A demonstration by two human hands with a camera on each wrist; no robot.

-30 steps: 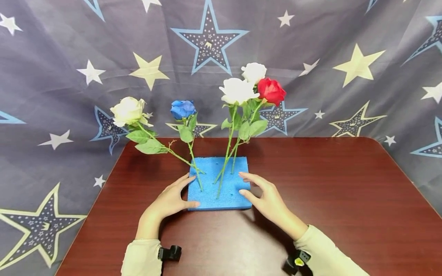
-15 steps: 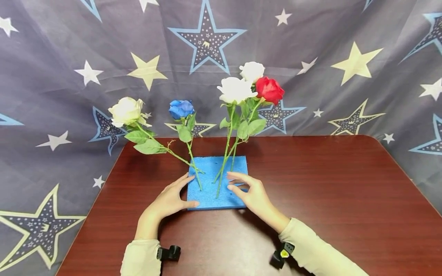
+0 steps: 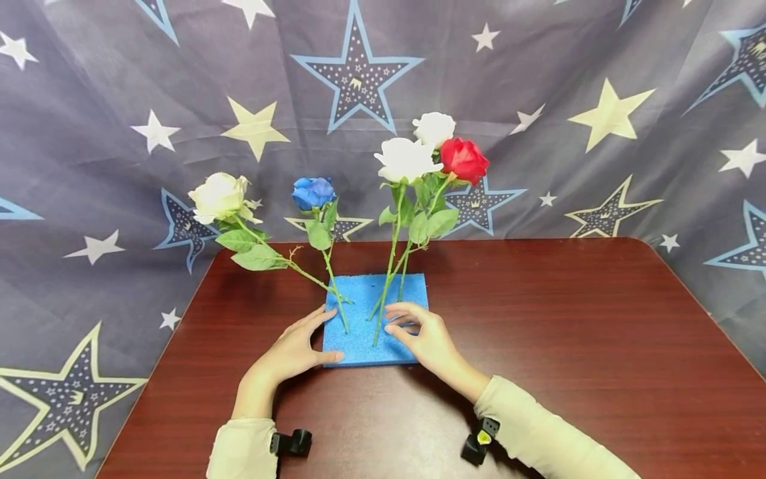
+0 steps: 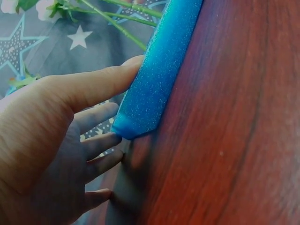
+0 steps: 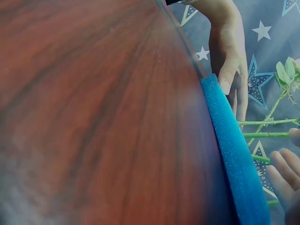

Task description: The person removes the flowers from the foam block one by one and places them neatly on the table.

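Observation:
A blue foam block (image 3: pixel 359 352) lies on the table with several artificial roses stuck in it. Leaning left are a cream rose (image 3: pixel 220 197) and a blue rose (image 3: pixel 314 193). On the right rise a white rose (image 3: pixel 404 160), a second white rose (image 3: pixel 435 129) behind it, and a red rose (image 3: pixel 463 160). My left hand (image 3: pixel 290 346) rests at the block's left side, thumb on its front corner and fingers extended. Over the block's right part, my right hand (image 3: pixel 427 336) holds thumb and fingertips apart beside the right stems; contact with a stem is unclear.
The block stands on a dark red-brown wooden table (image 3: pixel 556 319). Behind it hangs a grey cloth (image 3: pixel 467 73) printed with stars. Black wrist cameras are strapped near both cream sleeves (image 3: pixel 242 449).
My right hand has moved left from the block's right edge toward the right stems, its fingers drawing closer together. The left hand and the roses stay put; the head view shifts slightly.

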